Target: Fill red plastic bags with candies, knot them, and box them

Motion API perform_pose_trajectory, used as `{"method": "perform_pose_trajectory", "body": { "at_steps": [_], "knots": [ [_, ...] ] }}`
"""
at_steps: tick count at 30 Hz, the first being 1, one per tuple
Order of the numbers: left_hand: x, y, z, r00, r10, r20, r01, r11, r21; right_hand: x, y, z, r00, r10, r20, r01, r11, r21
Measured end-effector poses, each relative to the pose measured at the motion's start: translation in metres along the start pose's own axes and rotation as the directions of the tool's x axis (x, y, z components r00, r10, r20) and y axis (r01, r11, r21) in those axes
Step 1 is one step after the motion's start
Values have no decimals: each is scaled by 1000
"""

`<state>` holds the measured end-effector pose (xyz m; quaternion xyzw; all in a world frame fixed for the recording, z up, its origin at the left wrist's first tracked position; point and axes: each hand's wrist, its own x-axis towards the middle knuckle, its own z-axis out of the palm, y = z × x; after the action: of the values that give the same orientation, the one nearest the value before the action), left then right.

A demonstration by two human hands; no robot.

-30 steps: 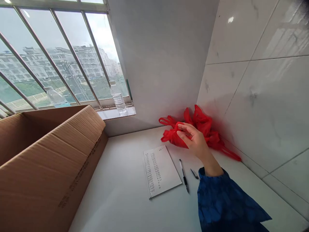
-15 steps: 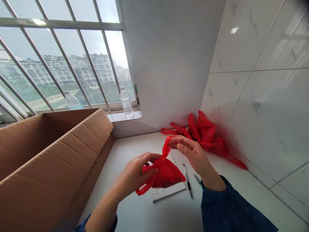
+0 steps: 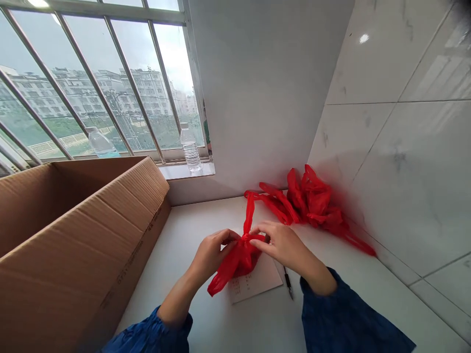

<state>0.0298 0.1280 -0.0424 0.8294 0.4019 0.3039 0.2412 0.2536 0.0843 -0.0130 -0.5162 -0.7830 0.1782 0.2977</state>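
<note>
The right hand has dropped from the upright handle to the knot of the red plastic bag—so both hands now work there. Thumb and fingers of each pinch the plastic, left hand at 9 o'clock of the knot, right at 3. The bag sits above a notepad, whose handwritten rows are too small to read. Print on the cardboard box, at 9 o'clock, is illegible—no brand shows.
</note>
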Motion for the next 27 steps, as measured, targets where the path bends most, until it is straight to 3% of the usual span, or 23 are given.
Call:
{"method": "perform_pose_trajectory", "body": {
  "at_steps": [5,11,14,18,21,27],
  "knots": [
    [-1,-6,-4,1000,27,-1,-27,999,24,18,11,29,1000,15,-21,-19,985,-173],
    [0,-24,-31,995,-18,-101,24,998,56,11,37,0,990,85,-108,-105,976,-192],
    [-1,-21,-34,996,-17,-86,19,1000,22,10,30,0,991,65,-118,-82,985,-150],
    [-3,-6,-27,1000,26,-9,-27,997,-76,17,8,27,996,-53,-68,53,999,-7],
    [-5,2,-24,999,33,-9,-33,996,-89,21,1,38,995,-70,-77,68,997,-32],
    [-3,-10,-36,995,19,-100,-17,1000,25,14,13,12,991,-48,-122,34,993,-113]
  ]
}}
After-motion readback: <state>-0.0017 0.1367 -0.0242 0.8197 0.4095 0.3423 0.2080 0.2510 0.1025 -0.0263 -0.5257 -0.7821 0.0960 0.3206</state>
